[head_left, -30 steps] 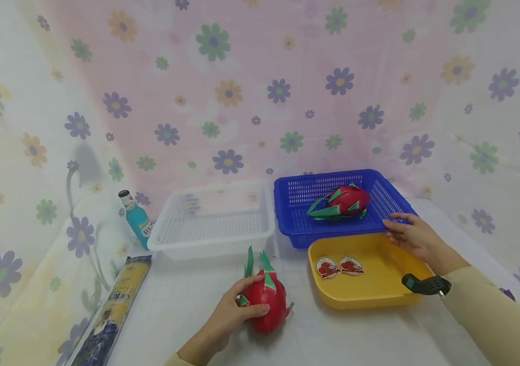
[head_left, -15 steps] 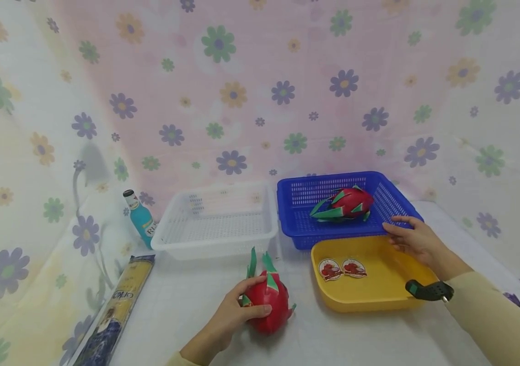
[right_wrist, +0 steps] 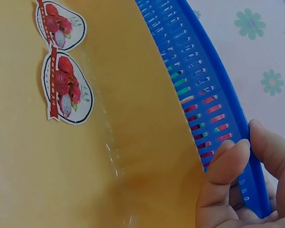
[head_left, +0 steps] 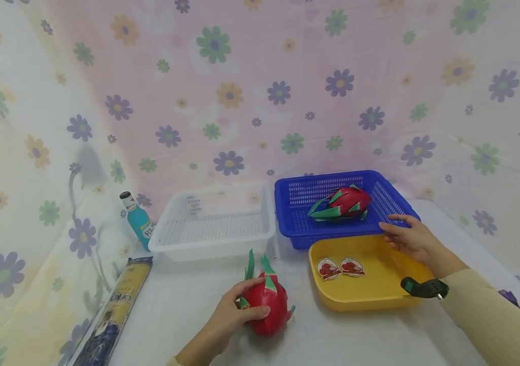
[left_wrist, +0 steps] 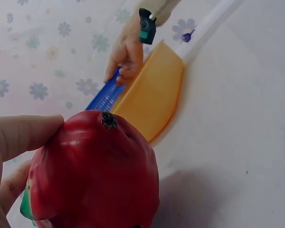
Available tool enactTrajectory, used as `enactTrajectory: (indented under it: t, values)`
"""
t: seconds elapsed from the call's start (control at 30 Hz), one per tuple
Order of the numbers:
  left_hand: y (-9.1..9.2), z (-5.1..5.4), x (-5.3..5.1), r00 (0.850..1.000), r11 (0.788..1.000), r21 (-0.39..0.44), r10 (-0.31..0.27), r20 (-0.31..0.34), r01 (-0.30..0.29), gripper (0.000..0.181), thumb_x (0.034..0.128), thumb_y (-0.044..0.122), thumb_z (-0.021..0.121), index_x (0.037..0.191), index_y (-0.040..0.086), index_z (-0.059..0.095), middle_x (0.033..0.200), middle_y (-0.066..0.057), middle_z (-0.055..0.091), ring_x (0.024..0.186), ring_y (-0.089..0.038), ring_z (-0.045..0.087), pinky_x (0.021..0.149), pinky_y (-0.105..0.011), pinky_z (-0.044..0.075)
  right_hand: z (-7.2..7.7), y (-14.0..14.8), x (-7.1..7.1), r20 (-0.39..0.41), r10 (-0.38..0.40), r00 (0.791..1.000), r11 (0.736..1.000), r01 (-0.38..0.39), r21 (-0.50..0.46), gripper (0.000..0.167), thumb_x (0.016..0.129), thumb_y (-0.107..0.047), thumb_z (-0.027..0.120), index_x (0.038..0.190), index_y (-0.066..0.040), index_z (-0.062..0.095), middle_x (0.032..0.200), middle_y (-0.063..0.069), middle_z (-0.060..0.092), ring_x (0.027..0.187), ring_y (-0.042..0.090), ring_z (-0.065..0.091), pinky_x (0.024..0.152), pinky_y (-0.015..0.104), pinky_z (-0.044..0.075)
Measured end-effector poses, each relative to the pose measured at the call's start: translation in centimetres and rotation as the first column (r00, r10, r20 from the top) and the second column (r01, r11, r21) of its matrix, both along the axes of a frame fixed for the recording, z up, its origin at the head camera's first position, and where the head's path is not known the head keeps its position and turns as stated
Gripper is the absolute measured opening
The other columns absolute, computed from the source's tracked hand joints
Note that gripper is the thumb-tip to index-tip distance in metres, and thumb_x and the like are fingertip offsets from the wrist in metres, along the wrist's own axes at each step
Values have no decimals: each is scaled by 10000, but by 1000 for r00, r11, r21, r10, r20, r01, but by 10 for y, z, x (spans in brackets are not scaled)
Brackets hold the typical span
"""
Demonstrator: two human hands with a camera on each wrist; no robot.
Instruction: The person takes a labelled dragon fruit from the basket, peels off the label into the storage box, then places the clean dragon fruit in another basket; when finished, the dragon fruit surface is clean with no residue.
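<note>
My left hand (head_left: 233, 311) grips a red dragon fruit (head_left: 274, 307), thumb and fingers on its side, its green leaf tips pointing away from me. Whether its underside touches the table cannot be told. In the left wrist view, the fruit's dark stem end (left_wrist: 109, 120) faces the camera. At the front right corner of the blue basket (head_left: 333, 237), my right hand (head_left: 413, 239) pinches the rim, thumb and fingers on either side. Inside that basket lies another dragon fruit (head_left: 351, 201). Two dragon fruit stickers (right_wrist: 69, 88) lie in the yellow tray (head_left: 380, 264), just in front of the basket.
A white basket (head_left: 214, 249) stands left of the blue one. Beside it leans a bottle of blue drink (head_left: 138, 219). A long yellow and blue packet (head_left: 115, 310) lies along the table's left side. Flowered cloth (head_left: 260, 91) hangs behind and at both sides.
</note>
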State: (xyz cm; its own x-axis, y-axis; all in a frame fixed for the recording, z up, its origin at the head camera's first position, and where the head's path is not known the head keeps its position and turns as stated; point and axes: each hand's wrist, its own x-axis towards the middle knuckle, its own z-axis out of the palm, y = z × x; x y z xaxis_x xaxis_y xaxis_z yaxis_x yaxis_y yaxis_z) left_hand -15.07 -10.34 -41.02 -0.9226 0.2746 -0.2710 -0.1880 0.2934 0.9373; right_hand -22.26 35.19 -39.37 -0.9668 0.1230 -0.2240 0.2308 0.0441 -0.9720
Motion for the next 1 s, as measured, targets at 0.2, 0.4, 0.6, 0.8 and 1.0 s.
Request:
enactTrajectory:
  t: [0.2,0.4,0.6,0.8,1.0]
  values:
    - [-1,13,7,1000,1000,9,-3,-2,3,700,744,267,847,1380,298,556,1431,-155,450,1215,-360,478,833,-466,603,-1,-1,2,2,5,1000,1000,-5,-9,783,905,-388,679,1465,-119,202,868,-122,624,789,94,670,755,232,585]
    - [-2,37,16,997,998,58,-33,-63,36,673,769,245,819,1384,306,550,1418,-123,462,1224,-317,479,833,-463,601,-2,-1,2,-1,13,1000,1000,-13,-12,738,926,-382,656,1461,-147,205,863,-130,630,796,104,672,750,242,578]
    - [2,63,12,992,995,88,-40,-118,51,659,780,245,811,1382,303,548,1426,-115,459,1258,-324,466,853,-466,596,-1,-2,3,-12,17,1000,1000,-17,-9,688,932,-372,651,1434,-158,233,848,-137,644,786,103,668,741,241,576]
    - [10,82,-6,983,995,81,-35,-182,51,654,774,236,816,1371,305,556,1419,-101,470,1271,-344,465,860,-454,596,1,-4,5,-18,23,1000,1000,-23,-15,726,923,-379,661,1437,-141,207,848,-126,648,772,100,664,722,237,571]
    - [23,89,-30,975,995,84,-26,-222,46,651,776,228,817,1369,302,559,1389,-98,502,1247,-342,501,844,-434,602,-2,-3,3,1,14,1000,1000,-14,1,784,905,-415,669,1458,-149,182,859,-127,638,788,111,656,725,234,561]
